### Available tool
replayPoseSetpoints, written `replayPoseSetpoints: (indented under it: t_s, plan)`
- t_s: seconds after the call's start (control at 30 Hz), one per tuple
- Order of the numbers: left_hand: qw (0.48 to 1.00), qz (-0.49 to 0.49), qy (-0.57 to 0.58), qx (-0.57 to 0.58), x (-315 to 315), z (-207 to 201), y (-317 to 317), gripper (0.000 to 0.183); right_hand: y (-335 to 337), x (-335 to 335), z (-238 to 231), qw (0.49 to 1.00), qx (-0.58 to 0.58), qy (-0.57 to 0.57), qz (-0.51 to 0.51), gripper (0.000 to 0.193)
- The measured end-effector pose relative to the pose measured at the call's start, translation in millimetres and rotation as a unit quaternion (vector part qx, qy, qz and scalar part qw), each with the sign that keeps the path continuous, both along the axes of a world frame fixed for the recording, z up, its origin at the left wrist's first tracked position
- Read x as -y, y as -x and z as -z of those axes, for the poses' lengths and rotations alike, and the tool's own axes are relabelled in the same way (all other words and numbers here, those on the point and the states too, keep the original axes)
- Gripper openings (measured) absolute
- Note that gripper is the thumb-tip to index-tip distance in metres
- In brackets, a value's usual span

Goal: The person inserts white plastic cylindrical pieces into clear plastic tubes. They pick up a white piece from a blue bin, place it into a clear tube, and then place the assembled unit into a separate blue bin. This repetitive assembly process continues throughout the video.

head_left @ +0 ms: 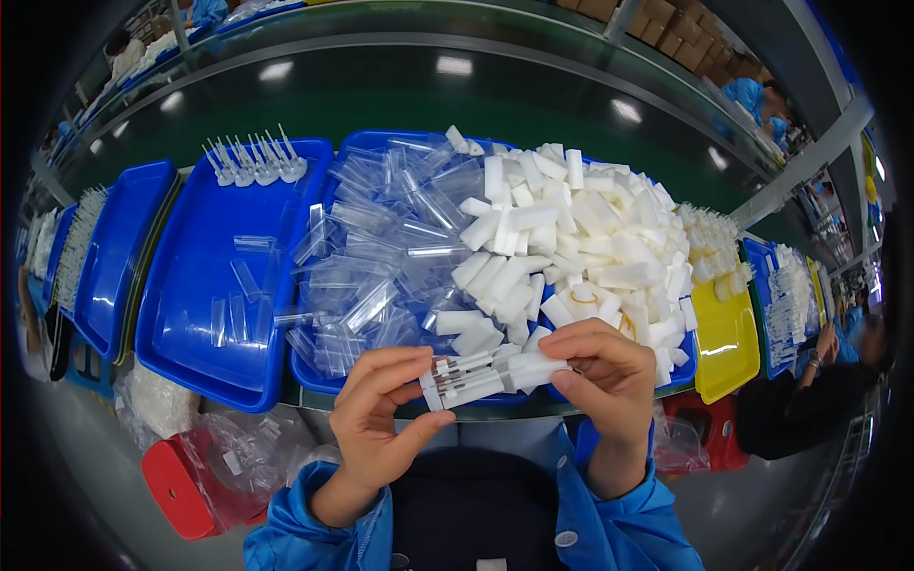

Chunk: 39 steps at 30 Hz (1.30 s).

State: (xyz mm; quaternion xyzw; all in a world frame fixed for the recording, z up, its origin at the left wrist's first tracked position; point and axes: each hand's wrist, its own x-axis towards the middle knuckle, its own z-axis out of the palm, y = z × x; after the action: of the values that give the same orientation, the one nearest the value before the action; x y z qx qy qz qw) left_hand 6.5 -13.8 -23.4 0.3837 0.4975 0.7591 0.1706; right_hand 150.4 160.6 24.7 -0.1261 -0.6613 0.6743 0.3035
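Before my chest, both hands hold a slim part with a white end cap and several thin metal-and-white rods [466, 380]. My left hand [381, 409] grips the capped end between thumb and fingers. At the other end, the thumb and fingers of my right hand [602, 376] close on a whitish, partly see-through piece; whether it is a sleeve or a foam block I cannot tell. Just beyond lie a heap of clear plastic sleeves [381, 228] and a heap of white foam blocks [581, 228], sharing a blue tray area.
Left of the heaps, a blue tray [181, 314] holds several upright rod parts [257, 162] and a few clear sleeves. A yellow tray [725, 333] stands right. Red stools [181, 490] flank me below the table. People in blue work farther off, and another person's arm [809, 366] is at right.
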Motion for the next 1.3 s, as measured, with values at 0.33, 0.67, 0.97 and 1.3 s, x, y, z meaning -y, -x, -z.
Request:
replayPoseSetpoints:
  t_s: [0.33, 0.67, 0.97, 1.3]
  plan:
    - [0.998, 0.037, 0.038, 0.019, 0, -2, 1, 0.047, 4, 10, -12, 0.953, 0.031, -0.297, 0.056, 0.024]
    - [0.995, 0.069, 0.065, 0.015, -2, -8, -3, 0.046, 10, 31, -5, 0.936, 0.006, -0.348, 0.047, 0.024]
    - [0.999, 0.023, 0.026, 0.041, -1, -6, 0, 0.042, 26, -18, -15, 0.904, 0.087, -0.4, 0.125, 0.025]
    - [0.999, 0.022, -0.003, 0.028, 7, -2, 5, 0.043, 62, -24, -9, 0.8, 0.162, -0.56, 0.14, 0.031]
